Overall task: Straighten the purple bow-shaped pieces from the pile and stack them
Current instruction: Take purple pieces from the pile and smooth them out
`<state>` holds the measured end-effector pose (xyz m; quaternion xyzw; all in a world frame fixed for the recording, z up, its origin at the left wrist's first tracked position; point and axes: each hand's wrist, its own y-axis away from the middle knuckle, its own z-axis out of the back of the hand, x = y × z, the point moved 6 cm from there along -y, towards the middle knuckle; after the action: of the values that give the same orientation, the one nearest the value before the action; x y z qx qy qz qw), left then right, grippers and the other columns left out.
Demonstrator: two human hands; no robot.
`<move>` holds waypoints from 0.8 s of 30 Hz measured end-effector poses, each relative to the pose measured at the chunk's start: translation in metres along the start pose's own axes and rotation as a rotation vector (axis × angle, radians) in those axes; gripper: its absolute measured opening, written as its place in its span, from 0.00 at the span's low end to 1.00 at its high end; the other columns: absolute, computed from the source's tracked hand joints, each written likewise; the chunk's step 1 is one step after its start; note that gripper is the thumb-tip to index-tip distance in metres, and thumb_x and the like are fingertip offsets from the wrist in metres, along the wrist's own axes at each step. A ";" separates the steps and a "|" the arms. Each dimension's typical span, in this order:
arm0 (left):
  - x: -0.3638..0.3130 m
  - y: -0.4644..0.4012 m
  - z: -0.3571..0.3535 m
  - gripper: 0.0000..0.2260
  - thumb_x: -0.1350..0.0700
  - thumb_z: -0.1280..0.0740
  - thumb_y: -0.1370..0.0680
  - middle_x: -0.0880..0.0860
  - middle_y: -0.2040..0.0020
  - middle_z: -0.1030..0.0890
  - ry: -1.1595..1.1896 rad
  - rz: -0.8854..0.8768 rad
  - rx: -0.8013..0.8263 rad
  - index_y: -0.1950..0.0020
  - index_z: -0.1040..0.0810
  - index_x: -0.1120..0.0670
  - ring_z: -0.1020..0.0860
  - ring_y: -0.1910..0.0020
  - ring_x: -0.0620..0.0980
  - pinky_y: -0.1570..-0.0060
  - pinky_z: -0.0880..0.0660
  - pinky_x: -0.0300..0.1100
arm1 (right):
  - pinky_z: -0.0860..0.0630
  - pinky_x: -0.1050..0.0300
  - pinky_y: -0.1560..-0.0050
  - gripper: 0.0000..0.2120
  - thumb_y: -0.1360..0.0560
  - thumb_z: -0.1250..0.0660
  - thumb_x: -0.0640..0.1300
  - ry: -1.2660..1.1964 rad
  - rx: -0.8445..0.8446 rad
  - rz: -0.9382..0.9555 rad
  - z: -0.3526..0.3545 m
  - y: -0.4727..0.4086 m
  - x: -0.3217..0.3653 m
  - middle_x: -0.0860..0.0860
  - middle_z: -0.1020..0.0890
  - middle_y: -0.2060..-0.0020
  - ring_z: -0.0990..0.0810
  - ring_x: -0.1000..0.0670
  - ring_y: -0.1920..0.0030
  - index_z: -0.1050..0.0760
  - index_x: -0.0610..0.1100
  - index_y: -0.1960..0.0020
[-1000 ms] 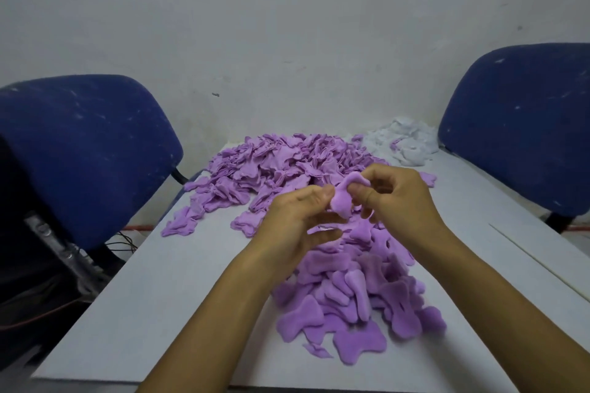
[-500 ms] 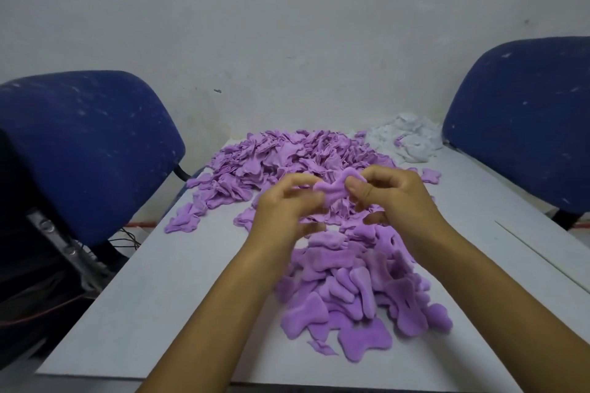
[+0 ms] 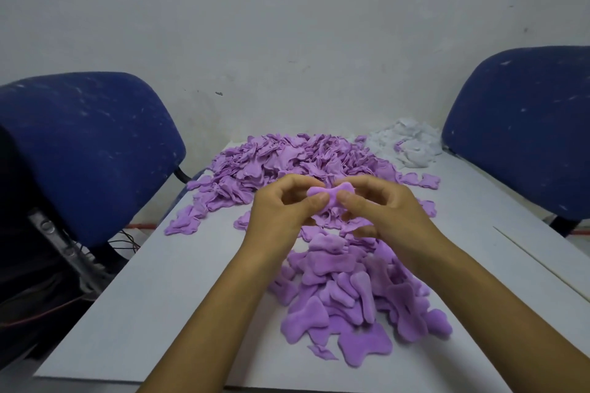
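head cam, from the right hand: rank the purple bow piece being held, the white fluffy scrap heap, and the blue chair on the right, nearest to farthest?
From the right hand:
1. Purple bow-shaped fabric piece, pinched between both hands, touching its fingertips.
2. White fluffy scrap heap, at the table's far right corner, beyond the hand.
3. Blue padded chair, off the table's right edge, farthest.

Dim, cool, even light — no glare. My forearms cast soft shadows on the white table (image 3: 153,290). The wide lens bows the blue chairs (image 3: 86,150) at both edges, and the far wall (image 3: 287,25) looks soft, slightly grainy.
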<state>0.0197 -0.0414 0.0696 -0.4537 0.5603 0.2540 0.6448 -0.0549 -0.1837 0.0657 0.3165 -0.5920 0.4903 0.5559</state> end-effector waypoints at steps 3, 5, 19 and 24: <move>-0.002 0.000 0.003 0.08 0.66 0.27 0.28 0.49 0.65 0.17 -0.027 -0.019 -0.040 0.56 0.16 0.53 0.20 0.65 0.44 0.66 0.25 0.35 | 0.23 0.62 0.69 0.02 0.26 0.27 0.42 0.008 -0.145 0.062 0.009 -0.001 0.005 0.49 0.17 0.67 0.21 0.54 0.68 0.16 0.46 0.54; -0.001 0.000 0.006 0.09 0.68 0.27 0.28 0.49 0.67 0.17 -0.024 -0.007 -0.115 0.56 0.16 0.54 0.20 0.67 0.44 0.67 0.25 0.35 | 0.25 0.62 0.72 0.03 0.26 0.27 0.38 -0.001 -0.216 0.068 0.012 -0.002 0.005 0.51 0.19 0.71 0.23 0.55 0.72 0.17 0.45 0.56; -0.003 -0.008 0.013 0.12 0.71 0.31 0.27 0.54 0.66 0.23 0.112 -0.004 -0.273 0.61 0.20 0.55 0.25 0.66 0.48 0.63 0.26 0.43 | 0.25 0.63 0.70 0.06 0.27 0.27 0.37 0.077 -0.189 0.161 0.007 -0.015 0.015 0.53 0.19 0.71 0.22 0.56 0.70 0.18 0.48 0.59; 0.003 -0.018 0.019 0.13 0.57 0.36 0.20 0.47 0.59 0.17 -0.031 0.020 -0.053 0.61 0.16 0.49 0.23 0.62 0.44 0.64 0.27 0.37 | 0.21 0.63 0.61 0.08 0.24 0.31 0.52 0.111 -0.002 0.035 0.025 -0.023 0.005 0.52 0.15 0.57 0.18 0.57 0.59 0.16 0.50 0.53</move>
<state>0.0449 -0.0341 0.0715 -0.4610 0.5478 0.2820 0.6386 -0.0433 -0.2140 0.0785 0.2776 -0.5662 0.5163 0.5795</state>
